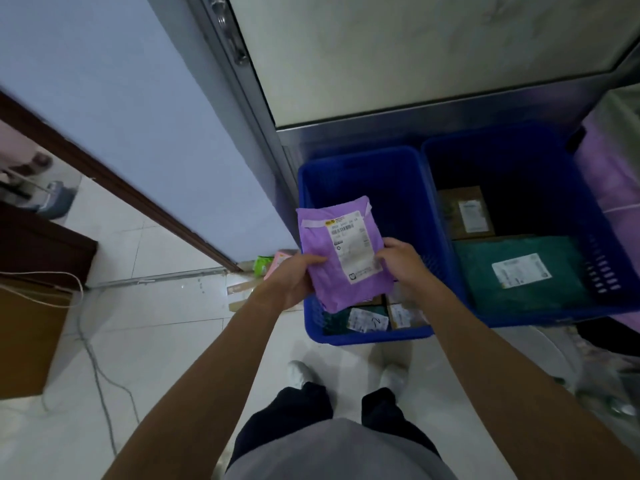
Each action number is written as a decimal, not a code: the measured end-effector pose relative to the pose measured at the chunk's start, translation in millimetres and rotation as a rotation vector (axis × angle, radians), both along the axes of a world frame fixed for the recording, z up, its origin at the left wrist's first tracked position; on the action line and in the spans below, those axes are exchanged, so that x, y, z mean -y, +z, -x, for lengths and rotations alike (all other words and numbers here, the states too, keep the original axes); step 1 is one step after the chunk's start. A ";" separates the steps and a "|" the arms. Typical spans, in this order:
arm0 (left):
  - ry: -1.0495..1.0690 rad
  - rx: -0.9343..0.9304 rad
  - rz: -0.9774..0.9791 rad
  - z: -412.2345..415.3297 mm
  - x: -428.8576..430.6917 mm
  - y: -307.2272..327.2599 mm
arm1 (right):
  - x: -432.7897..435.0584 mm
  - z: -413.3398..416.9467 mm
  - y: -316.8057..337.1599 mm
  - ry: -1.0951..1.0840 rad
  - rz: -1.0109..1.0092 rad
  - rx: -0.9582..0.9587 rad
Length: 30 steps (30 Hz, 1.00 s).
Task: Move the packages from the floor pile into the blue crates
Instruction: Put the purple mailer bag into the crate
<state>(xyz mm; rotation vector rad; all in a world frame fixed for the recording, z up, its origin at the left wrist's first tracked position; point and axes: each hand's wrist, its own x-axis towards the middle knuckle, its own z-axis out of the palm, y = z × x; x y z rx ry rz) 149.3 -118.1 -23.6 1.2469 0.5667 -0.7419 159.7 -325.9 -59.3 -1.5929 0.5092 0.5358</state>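
A purple mailer bag with a white shipping label (337, 251) is held over the left blue crate (363, 168). My left hand (289, 280) grips its lower left edge and my right hand (401, 259) pinches its right edge. Under the bag, small parcels (370, 318) lie in the left crate's near end. The right blue crate (602, 244) holds a green mailer (519, 275) and a brown box (465, 213).
The crates stand on white tiles against a metal-framed door (415, 64). A few small packets (268, 265) lie by the wall corner. A brown cabinet (27, 327) and a loose cable (100, 372) are at the left. Purple bags (616, 174) pile at the right.
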 end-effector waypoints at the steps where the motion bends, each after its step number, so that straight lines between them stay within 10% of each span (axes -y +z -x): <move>1: -0.004 0.016 -0.042 -1.9 1.4 1.6 | 5.1 -6.8 2.8 0.014 0.038 0.024; 12: 0.151 0.173 0.055 -53.4 -5.3 5.8 | 27.1 -60.2 18.7 0.161 0.170 0.203; 21: -0.229 0.246 -0.440 -77.7 -19.3 -14.0 | -10.0 -97.4 5.8 0.296 0.337 0.239; 26: -0.004 0.094 -0.193 -87.6 -35.4 -53.7 | -15.3 -94.0 -23.7 0.091 0.568 0.136; 30: 0.028 0.009 -0.084 -90.4 -36.4 -90.9 | -5.9 -81.3 -48.6 -0.034 0.277 -0.134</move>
